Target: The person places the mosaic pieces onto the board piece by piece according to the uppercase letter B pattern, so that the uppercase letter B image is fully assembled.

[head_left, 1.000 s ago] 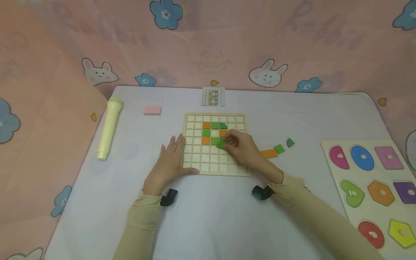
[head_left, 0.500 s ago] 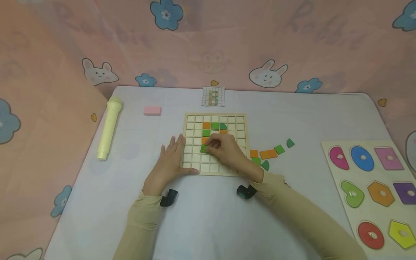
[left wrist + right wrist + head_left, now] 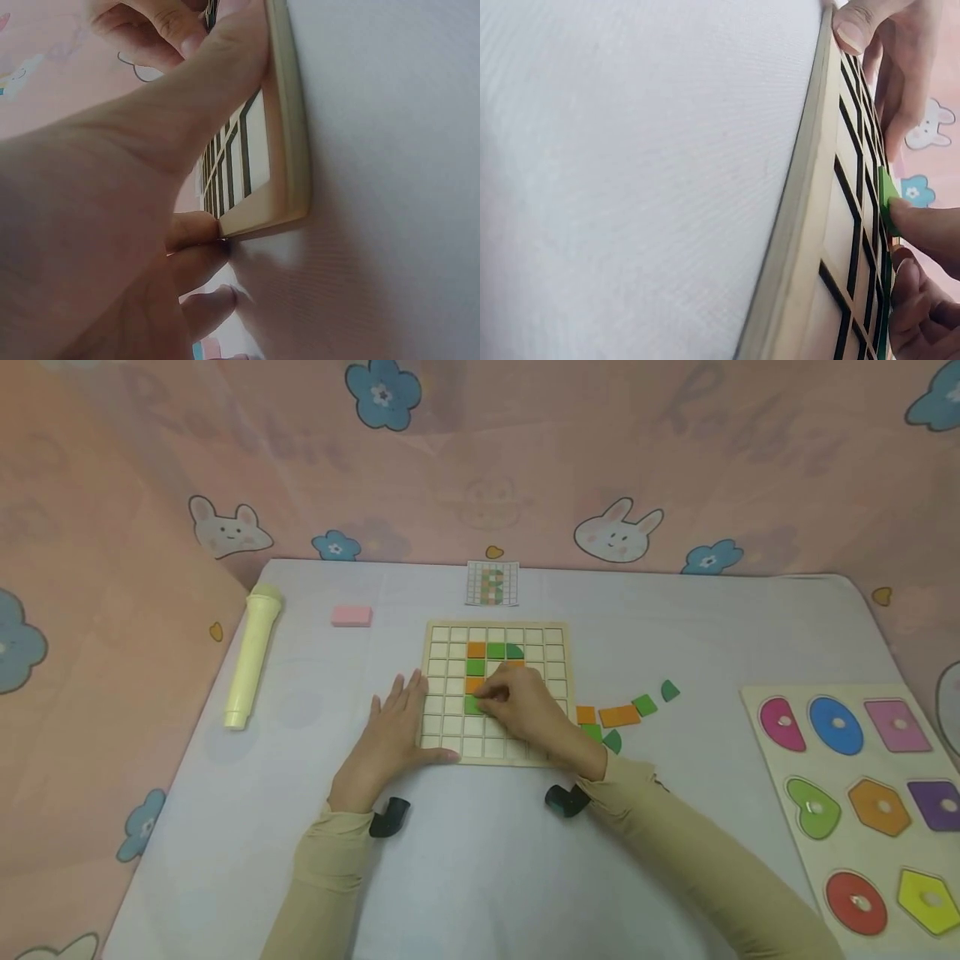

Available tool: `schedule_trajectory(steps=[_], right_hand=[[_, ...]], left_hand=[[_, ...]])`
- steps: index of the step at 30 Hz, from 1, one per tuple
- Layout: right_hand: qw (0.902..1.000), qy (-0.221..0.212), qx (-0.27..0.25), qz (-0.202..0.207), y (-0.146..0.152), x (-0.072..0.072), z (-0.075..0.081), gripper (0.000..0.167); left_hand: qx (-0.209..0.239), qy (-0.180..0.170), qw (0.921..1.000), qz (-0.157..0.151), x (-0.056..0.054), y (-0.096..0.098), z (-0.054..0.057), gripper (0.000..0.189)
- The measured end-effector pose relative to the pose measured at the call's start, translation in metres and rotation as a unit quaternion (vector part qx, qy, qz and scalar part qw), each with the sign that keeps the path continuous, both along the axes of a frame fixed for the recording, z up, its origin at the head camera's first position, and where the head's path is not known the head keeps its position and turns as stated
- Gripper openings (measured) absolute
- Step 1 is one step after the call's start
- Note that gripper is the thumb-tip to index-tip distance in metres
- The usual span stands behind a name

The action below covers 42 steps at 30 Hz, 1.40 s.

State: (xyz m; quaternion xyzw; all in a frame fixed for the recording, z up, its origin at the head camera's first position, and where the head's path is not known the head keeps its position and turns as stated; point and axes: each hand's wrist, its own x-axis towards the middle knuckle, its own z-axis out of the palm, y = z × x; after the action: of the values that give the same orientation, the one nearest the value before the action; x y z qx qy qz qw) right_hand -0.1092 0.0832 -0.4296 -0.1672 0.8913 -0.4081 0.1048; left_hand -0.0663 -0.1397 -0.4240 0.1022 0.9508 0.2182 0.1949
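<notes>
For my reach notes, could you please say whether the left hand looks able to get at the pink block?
Probably yes: nothing stands between the left hand and the pink block, though that hand rests against the grid board.

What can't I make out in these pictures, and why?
Head view: cells of the wooden grid board under the right hand, which covers them.
Head view: fine detail on the pattern card, too small.
Head view: right side of the shape puzzle board, cut off by the edge.
Left wrist view: part of the wooden grid board, behind the left hand.
</notes>
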Motion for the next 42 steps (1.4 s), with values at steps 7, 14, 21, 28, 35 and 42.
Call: schedule_trajectory(steps=[7,14,21,28,35,42], right_hand=[[0.998,0.021,0.056,-0.018,0.008,0.002,0.0,0.017],[0.997,-0.005,0.076,0.007,0.045,-0.003,0.003,0.029],[0.9955,-0.046,0.076,0.034,0.113,-0.009,0.006,0.038],[0.9833,-0.124,0.111,0.075,0.157,-0.009,0.018,0.052],[0.9841,-0.101,0.135,0.055,0.167,-0.006,0.016,0.021],[0.9874,-0.059,0.145,0.027,0.161,-0.006,0.013,0.019]], left_hand=[[-0.001,0.002,1.0,0.0,0.0,0.0,0.001,0.128],[0.0,0.0,1.0,0.006,0.0,0.002,-0.001,0.13],[-0.006,0.005,1.0,0.005,-0.001,0.003,-0.001,0.132],[-0.007,0.008,0.9999,0.009,0.0,0.002,-0.002,0.132],[-0.007,0.006,0.9999,0.008,0.0,0.003,-0.003,0.131],[-0.007,0.007,0.9999,0.008,0.0,0.002,-0.003,0.131]])
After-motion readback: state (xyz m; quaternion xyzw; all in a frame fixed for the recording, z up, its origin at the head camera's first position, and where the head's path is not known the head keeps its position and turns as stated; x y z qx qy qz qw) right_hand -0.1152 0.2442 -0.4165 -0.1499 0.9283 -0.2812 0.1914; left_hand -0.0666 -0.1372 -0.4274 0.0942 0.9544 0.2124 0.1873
